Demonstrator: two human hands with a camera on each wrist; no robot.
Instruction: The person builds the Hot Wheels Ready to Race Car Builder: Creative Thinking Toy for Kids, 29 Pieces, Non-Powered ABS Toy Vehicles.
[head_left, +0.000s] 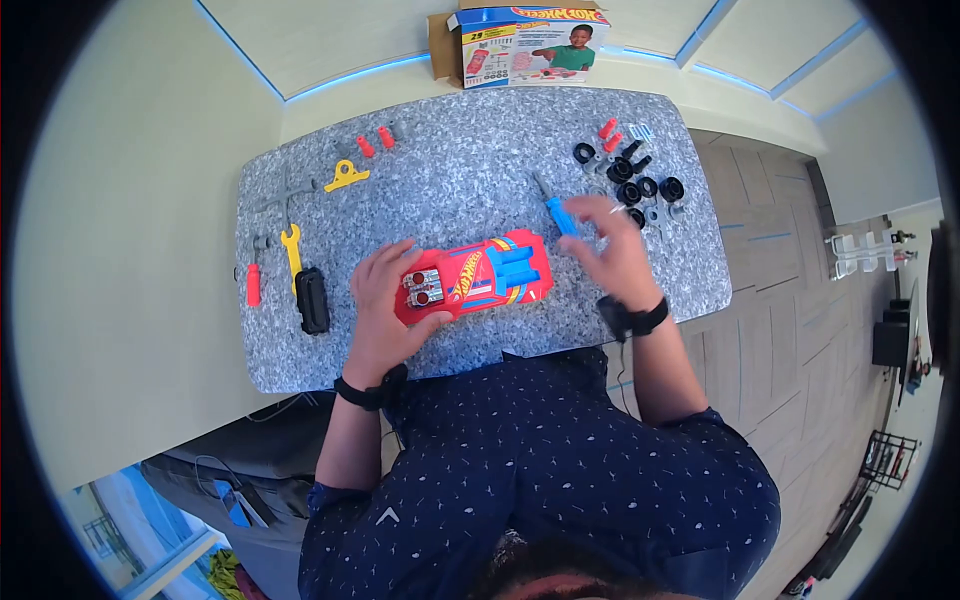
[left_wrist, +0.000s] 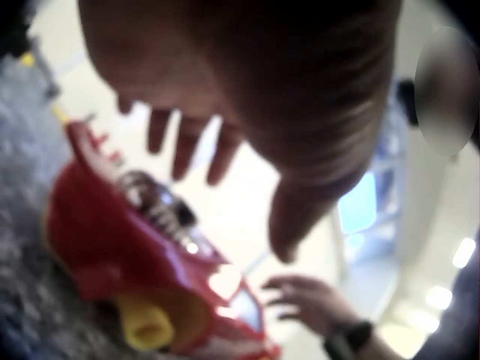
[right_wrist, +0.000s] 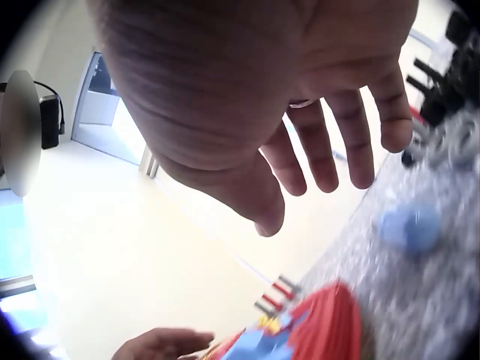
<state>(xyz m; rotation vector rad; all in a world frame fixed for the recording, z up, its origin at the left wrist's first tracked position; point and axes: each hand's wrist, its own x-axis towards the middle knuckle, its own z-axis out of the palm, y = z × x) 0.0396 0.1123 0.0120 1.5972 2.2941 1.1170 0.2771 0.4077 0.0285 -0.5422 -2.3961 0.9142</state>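
Observation:
A red toy car (head_left: 465, 268) with blue and yellow trim and a silver engine piece (head_left: 424, 288) lies on the speckled grey table (head_left: 440, 180). My left hand (head_left: 376, 300) is at the engine end of it, thumb and fingers spread on either side. In the left wrist view that hand (left_wrist: 247, 97) hovers over the car (left_wrist: 127, 232), whose side shows a yellow stub (left_wrist: 146, 326). Beyond the car's other end, my right hand (head_left: 622, 258) is spread beside a blue-handled toy screwdriver (head_left: 562, 218). The right wrist view has its fingers (right_wrist: 352, 142) extended and holding nothing, above the blue handle (right_wrist: 411, 226).
Black wheels (head_left: 672, 188) and small red parts (head_left: 613, 142) cluster at the right. Toward the left are a yellow wrench (head_left: 291, 250), a black block (head_left: 312, 300), a red-handled tool (head_left: 253, 284) and a yellow piece (head_left: 346, 177). A printed box (head_left: 535, 60) stands behind the table.

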